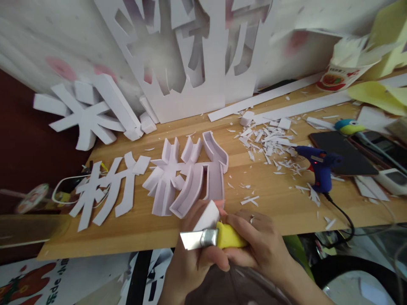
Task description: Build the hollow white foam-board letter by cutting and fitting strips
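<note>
Utility knife [210,238] showing a yellow handle and silver blade. Foam piece [208,216] and raised foam character [187,178] looking white. Glue gun [319,167] showing blue, its cord black. Tabletop [276,199] showing light wood grain.

Two bare hands in view, no gloves, no sleeves visible on wrists or forearms. Right hand [257,241]: thin silver ring [251,219] on one finger, at 11 o'clock from hand centre. Left hand [190,250]: no ring or band seen. Nails short, unpainted.
</note>
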Demonstrator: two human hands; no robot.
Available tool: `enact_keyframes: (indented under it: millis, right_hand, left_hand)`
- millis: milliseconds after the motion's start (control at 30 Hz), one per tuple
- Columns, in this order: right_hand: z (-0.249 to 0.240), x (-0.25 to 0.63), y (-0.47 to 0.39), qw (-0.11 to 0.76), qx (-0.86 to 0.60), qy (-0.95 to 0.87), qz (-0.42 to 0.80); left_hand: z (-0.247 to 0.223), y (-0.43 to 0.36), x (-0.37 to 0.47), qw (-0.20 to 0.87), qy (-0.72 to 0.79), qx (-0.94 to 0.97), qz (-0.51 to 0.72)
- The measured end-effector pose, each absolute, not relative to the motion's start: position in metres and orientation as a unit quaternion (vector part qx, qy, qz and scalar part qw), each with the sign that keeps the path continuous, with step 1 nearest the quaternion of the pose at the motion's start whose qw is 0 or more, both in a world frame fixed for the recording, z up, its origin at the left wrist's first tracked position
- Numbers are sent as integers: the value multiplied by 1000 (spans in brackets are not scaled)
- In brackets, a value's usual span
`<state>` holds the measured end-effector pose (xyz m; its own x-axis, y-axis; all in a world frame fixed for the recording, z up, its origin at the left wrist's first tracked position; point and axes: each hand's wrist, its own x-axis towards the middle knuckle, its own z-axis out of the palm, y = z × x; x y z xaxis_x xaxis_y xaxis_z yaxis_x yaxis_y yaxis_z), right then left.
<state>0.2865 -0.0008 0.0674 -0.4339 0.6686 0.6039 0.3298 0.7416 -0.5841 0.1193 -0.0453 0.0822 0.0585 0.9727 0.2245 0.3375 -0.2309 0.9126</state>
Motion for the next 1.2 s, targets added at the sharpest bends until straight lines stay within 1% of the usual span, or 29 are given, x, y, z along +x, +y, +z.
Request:
enact_keyframes:
  millis: [100,233,467,633,833,900,1000,1200]
  right_hand:
    - [66,287,-2,436,-309,-821,201]
    - [64,287,-8,412,-345,-817,211]
    - [64,281,-12,415,-376,-807,187]
    - [67,278,-8,420,-373,-809,173]
    - [63,284,-2,423,-349,-821,160]
    - [61,288,-1,421,-347,-823,159]
    - [57,291,1,418,-359,-823,139]
    - [57,293,4,426,-386,-807,131]
  left_hand:
    - [82,-44,118,323,516,648,457]
    - [81,-43,122,294,527,636,481]
    - [75,-46,131,283,543,594,522]
    - [74,-51,130,330,552,561,521]
    - [86,-65,134,441,596,442,505]
    - [91,-65,138,458,614,421,486]
    - [96,-58,142,440,622,447,469]
    - [97,-38,147,382,570,536,492]
